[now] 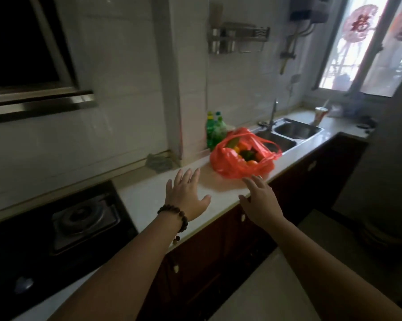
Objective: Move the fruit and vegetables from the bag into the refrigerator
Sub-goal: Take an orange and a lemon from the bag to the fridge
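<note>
A red plastic bag [232,163] lies open on the white counter [149,195], beside the sink. Inside it I see orange fruit [243,145] and dark green vegetables [247,154]. My left hand [188,193] is stretched out above the counter, fingers spread and straight, a short way left of the bag. A bead bracelet is on that wrist. My right hand [259,200] is also spread flat, its fingertips just short of the bag's near edge. Both hands hold nothing. No refrigerator is clearly in view.
A black gas hob [63,228] fills the counter's left end. Green bottles [215,129] stand behind the bag against the tiled wall. A double steel sink [295,130] with a tap lies to the right, a cup [319,115] beyond it. Dark cabinets run below; pale floor is at the right.
</note>
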`<state>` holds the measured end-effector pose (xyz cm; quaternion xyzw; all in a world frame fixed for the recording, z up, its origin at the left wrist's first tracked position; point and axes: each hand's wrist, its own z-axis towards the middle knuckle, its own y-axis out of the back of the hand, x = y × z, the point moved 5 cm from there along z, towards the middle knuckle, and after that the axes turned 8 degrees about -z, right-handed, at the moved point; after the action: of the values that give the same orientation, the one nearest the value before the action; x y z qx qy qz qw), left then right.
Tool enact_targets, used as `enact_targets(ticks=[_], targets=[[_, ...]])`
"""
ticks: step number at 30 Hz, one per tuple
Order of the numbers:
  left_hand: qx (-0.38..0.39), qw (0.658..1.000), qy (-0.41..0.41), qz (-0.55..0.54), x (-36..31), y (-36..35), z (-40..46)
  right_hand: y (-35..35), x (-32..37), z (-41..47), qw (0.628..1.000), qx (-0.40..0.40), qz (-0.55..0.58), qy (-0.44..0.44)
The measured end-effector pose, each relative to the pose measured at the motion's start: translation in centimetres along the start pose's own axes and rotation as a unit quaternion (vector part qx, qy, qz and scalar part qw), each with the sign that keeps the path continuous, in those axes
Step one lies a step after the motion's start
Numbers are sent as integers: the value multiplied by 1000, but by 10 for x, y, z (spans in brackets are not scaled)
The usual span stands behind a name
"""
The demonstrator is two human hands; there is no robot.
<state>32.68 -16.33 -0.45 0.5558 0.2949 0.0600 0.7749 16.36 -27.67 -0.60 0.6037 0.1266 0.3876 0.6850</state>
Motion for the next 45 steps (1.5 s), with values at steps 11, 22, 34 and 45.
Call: enact_targets(ticks=[11, 22, 34, 45], targets=[[47, 998, -28, -20, -80, -88, 117, -9, -140, 48, 996, 16, 3, -89], [65, 995, 29, -63, -65, -183, 287, -77, -213, 227, 996, 58, -29, -56], [91, 989, 105, -54, -41, -238, 428, -143, -269, 395, 989, 141, -29, -26], [-10, 975, 216, -54, -37, -280, 466, -199, -306, 505, 973, 204, 36, 106]])
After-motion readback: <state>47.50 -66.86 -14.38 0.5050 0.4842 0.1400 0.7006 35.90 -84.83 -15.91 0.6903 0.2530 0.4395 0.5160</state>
